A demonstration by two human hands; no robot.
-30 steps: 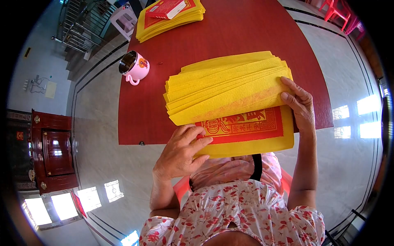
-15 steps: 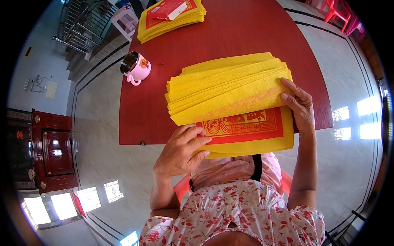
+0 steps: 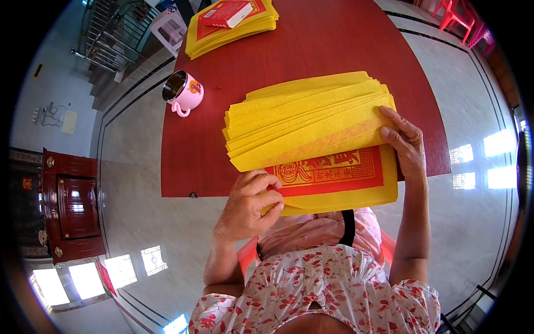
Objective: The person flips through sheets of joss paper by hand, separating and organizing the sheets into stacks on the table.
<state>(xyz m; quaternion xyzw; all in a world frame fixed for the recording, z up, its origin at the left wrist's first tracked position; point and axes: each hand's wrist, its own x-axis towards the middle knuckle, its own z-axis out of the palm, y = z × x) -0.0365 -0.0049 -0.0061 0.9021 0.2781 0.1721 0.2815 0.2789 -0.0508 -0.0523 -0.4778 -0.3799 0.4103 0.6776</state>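
Observation:
A fanned stack of yellow paper sheets (image 3: 311, 117) lies folded over near the front edge of the red table. Below the fold shows a sheet with a red printed panel (image 3: 339, 172) and gold characters. My left hand (image 3: 250, 203) pinches the lower left edge of the paper beside the red panel, its fingers bent. At the right end, my right hand (image 3: 406, 139) grips the folded yellow sheets, fingers on top and the thumb hidden or partly under the paper.
A pink cup (image 3: 184, 93) stands at the table's left edge. Behind it, another yellow paper stack (image 3: 233, 36) carries a red and white box (image 3: 228, 13). The red table (image 3: 334, 44) ends near my lap. Pink chairs (image 3: 456, 22) stand far right.
My left hand has shifted slightly, and its fingers have curled closer together at the paper's edge. My right hand stays in nearly the same place.

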